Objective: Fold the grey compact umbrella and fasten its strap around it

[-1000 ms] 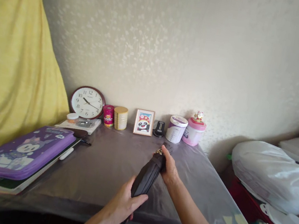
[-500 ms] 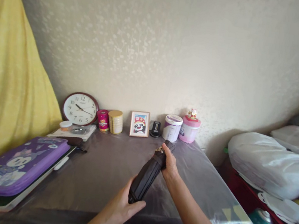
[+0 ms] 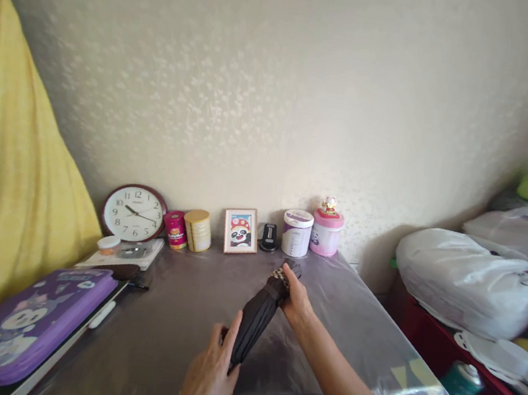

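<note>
A folded black umbrella [image 3: 255, 321] is held at a slant above the table, its far end pointing up and to the right. My right hand [image 3: 296, 299] is closed round that far end, beside a patterned band. At the near, lower end my left hand [image 3: 216, 367] grips the umbrella, thumb on the right side and fingers on the left. The palm covers part of this end. Beneath both hands lies the dark table [image 3: 184, 318] with its clear plastic cover.
Along the wall stand a clock [image 3: 135, 213], a pink can [image 3: 175, 230], a yellow can [image 3: 197, 230], a panda picture [image 3: 241, 231], a white tub [image 3: 296, 234] and a pink tub [image 3: 325, 234]. A purple case [image 3: 23, 326] lies left; a white bag [image 3: 465, 283] sits right.
My left hand has shifted its grip on the umbrella's lower end, with its fingers now raised along the left side. The right hand keeps its hold. The camera view has tilted slightly.
</note>
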